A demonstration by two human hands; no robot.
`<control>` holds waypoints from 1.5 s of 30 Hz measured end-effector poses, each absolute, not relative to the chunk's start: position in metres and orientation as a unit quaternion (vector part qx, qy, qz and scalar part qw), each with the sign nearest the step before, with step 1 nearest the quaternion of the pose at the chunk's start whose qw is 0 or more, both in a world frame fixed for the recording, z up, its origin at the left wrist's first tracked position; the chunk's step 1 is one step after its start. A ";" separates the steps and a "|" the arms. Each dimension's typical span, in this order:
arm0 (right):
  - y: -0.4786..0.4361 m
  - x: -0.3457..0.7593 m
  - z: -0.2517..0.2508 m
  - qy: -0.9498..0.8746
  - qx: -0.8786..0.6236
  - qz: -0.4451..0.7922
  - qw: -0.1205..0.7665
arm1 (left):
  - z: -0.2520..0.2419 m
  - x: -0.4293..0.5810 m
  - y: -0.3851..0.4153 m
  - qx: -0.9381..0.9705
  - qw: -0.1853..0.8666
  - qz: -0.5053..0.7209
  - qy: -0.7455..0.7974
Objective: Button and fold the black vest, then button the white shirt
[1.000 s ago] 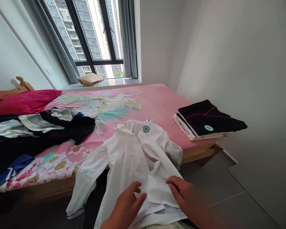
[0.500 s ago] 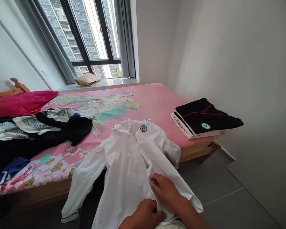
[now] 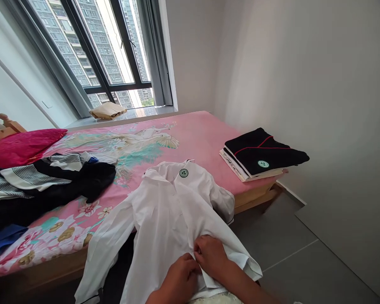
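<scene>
Across the near edge of the bed [image 3: 196,137], toward its right end, a white shirt [image 3: 156,228] lies front up, its collar [image 3: 166,169] on the pink cover and its lower half out over the edge toward the person. I can see the right hand [image 3: 212,255] low on the shirt's front opening, its fingers together and pinching the cloth. Just beside it, a little lower, the left hand [image 3: 181,276] also has its fingers closed on that front edge; the tips of both are partly hidden. One sleeve [image 3: 106,240] drops over the near edge on the left; the other is bunched at the right. A round green badge [image 3: 183,173] marks the chest.

By the bed's near right corner sits a black folded garment [image 3: 256,150] with red piping, on paler folded cloth [image 3: 236,168], one end jutting past the bed. Toward the left end, black and striped clothes [image 3: 50,185] lie heaped before a crimson pillow [image 3: 25,145], with blue cloth [image 3: 11,234] by the near edge.
</scene>
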State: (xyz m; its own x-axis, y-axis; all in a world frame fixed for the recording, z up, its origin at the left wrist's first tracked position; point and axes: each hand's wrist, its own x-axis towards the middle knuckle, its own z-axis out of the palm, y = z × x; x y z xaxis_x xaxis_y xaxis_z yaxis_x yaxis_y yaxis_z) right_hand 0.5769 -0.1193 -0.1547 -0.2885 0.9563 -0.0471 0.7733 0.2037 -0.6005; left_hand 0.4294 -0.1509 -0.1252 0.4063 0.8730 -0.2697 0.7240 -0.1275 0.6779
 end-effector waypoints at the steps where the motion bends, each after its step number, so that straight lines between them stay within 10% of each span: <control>1: -0.118 0.578 -0.157 -0.745 -0.575 0.284 0.185 | -0.124 0.427 -0.149 0.749 0.366 0.089 0.545; 11: -0.096 0.601 -0.182 -0.500 -0.581 0.464 0.444 | -0.110 0.424 -0.097 0.859 0.163 0.001 0.485; 28: -0.098 0.578 -0.159 -0.743 -0.559 0.230 0.287 | -0.044 0.412 -0.091 0.931 0.117 0.011 0.346; 45: -0.101 0.586 -0.180 -0.512 -0.403 0.628 0.425 | -0.108 0.426 -0.092 0.829 0.273 0.148 0.465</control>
State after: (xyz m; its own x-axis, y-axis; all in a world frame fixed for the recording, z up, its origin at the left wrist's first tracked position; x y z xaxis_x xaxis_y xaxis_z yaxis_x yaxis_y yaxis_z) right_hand 0.5860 -0.1014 -0.1804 -0.3130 0.9471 -0.0713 -0.1209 -0.1143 -0.9861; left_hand 0.4258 -0.0925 -0.1076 0.5246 0.8513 -0.0093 0.6899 -0.4187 0.5906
